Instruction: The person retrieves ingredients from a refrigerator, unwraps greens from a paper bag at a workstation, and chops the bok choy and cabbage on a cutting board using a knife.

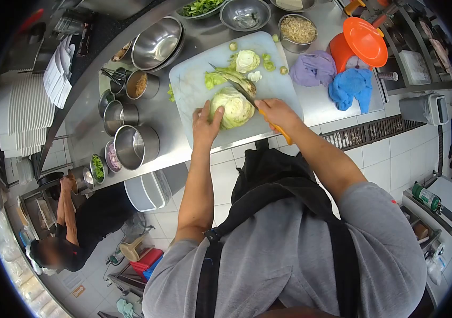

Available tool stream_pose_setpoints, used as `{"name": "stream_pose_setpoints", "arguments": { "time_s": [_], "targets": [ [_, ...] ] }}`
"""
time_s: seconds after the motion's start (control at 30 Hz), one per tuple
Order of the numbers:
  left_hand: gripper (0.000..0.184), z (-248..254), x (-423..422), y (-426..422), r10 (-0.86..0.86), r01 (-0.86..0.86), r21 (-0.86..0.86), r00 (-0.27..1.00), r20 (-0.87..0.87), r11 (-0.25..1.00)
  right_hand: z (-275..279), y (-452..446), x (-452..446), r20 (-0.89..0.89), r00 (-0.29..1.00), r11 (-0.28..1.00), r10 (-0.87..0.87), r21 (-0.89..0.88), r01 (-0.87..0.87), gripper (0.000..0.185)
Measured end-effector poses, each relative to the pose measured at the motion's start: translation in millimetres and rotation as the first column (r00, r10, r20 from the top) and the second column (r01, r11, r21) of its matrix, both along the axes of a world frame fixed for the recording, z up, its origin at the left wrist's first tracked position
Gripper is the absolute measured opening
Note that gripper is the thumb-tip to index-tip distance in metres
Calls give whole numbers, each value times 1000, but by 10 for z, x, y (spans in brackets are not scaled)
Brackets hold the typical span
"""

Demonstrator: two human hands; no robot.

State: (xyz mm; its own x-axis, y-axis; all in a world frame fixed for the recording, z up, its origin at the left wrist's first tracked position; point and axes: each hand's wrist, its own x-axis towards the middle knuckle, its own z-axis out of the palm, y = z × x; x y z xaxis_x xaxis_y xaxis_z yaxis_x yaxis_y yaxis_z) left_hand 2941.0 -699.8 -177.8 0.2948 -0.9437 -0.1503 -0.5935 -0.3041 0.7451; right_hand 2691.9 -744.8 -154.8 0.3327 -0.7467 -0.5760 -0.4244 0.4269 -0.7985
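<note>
A pale green cabbage-like head (230, 108) rests on the white cutting board (186, 79). My left hand (206, 124) lies against its left side, fingers spread. In my right hand (277, 114) is a knife with a yellow-orange handle (285, 137); its dark blade crosses the top right of the head, beside loose browned leaves (243, 82). Farther back on the board are a smaller cut piece (247, 61) and green leaf scraps (268, 62).
Steel bowls (156, 43) and pots (136, 147) line the counter on the left. Purple cloth (313, 68), blue cloth (351, 90) and an orange lid (364, 42) lie at the right. Another person (90, 217) works at the lower left.
</note>
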Motion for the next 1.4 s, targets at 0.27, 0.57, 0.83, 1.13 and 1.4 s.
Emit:
{"name": "stream_pose_setpoints", "arguments": {
  "time_s": [0.27, 0.57, 0.83, 1.13, 1.4],
  "targets": [
    [100, 210, -388, 146, -394, 542, -149, 749, 533, 827, -54, 210, -552, 30, 989, 988, -147, 61, 145, 46],
    [72, 596, 341, -759, -218, 384, 203, 804, -553, 901, 39, 356, -593, -59, 994, 995, -95, 11, 96, 46],
    [63, 613, 374, -964, 89, 251, 622, 882, -462, 742, 98, 573, -500, 88, 987, 991, -135, 12, 135, 44],
    [62, 242, 243, -659, 232, -66, 305, 803, -549, 950, 211, 519, -322, 217, 966, 990, -138, 60, 128, 42],
    [62, 153, 355, -702, 133, 6, 222, 786, -604, 975, 184, 357, -193, 291, 937, 962, -194, 245, 123, 42]
  ]
}}
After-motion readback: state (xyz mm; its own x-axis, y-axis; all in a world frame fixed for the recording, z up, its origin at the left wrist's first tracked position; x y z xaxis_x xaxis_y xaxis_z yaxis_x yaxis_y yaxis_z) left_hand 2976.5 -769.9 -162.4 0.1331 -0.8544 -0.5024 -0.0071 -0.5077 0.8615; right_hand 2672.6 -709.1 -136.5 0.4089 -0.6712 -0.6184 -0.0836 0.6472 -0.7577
